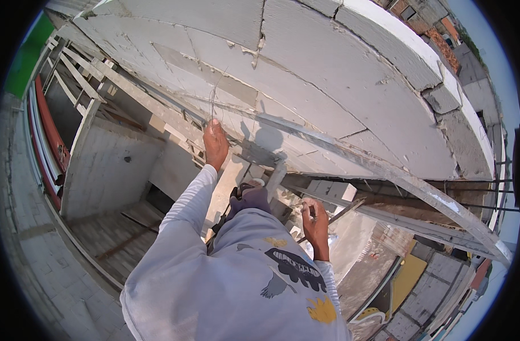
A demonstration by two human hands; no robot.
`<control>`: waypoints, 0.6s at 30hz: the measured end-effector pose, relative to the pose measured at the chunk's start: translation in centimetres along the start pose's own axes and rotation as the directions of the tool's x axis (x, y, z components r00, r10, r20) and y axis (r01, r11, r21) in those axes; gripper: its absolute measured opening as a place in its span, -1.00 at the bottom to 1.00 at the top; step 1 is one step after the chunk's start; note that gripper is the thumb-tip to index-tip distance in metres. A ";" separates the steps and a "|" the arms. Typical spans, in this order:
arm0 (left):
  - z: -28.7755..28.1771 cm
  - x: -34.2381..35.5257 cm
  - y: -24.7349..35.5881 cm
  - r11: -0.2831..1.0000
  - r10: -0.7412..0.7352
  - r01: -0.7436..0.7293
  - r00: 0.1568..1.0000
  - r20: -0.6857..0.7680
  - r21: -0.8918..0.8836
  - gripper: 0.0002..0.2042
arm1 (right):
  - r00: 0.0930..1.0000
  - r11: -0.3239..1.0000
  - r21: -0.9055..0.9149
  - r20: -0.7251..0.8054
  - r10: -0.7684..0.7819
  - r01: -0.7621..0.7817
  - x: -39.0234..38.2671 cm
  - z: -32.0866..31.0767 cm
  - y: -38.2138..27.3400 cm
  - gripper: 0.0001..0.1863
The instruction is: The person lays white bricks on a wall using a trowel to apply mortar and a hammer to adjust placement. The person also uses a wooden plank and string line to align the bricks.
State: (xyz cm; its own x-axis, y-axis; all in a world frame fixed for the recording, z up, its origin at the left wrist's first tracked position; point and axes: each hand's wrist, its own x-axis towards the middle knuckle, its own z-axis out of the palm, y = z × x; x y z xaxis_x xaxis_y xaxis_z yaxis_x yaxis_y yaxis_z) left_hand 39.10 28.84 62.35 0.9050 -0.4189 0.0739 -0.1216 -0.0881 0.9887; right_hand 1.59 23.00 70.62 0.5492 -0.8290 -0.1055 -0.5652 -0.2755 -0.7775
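My left hand [215,143] is raised against the grey block wall [328,74], its fingers closed on a bundle of thin wire [214,99] that sticks up from the fist. A long pale straightedge rail [356,156] runs diagonally across the wall just past that hand. My right hand [315,223] is lower, at waist height, closed around the end of a slim wooden-handled tool [342,213] that points right toward the rail. What kind of tool it is cannot be told. Both sleeves are light grey.
A shoe [249,196] stands on a narrow ledge below the wall. Wooden scaffold slats [78,74] run along the left. Far beneath lie a paved floor [38,227], rebar rods [476,190] at the right, and rooftops with a yellow panel [407,275].
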 end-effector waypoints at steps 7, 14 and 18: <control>-5.9 -3.1 9.7 0.987 0.061 -0.066 0.998 0.034 0.147 -0.61 | 0.895 0.892 0.231 0.136 -0.424 0.388 6.3 1.8 -11.5 -0.77; -10.9 -1.5 20.2 0.822 0.034 -0.053 0.998 -0.044 -0.567 -0.64 | 0.775 0.799 0.187 0.197 -0.601 0.572 8.0 6.2 -13.9 -0.59; -11.4 -0.6 24.4 0.687 0.083 -0.125 0.992 -0.094 -0.715 -0.64 | 0.793 0.826 0.224 0.239 -0.561 0.517 6.9 8.8 -13.0 -0.40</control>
State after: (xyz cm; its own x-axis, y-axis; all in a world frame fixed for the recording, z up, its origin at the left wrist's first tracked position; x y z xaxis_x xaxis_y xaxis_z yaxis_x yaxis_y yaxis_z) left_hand 40.23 37.28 87.96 0.9260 -0.3381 0.1680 0.0947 0.6386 0.7637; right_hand 18.12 25.15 74.53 0.8995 -0.3861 0.2044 -0.0452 -0.5476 -0.8355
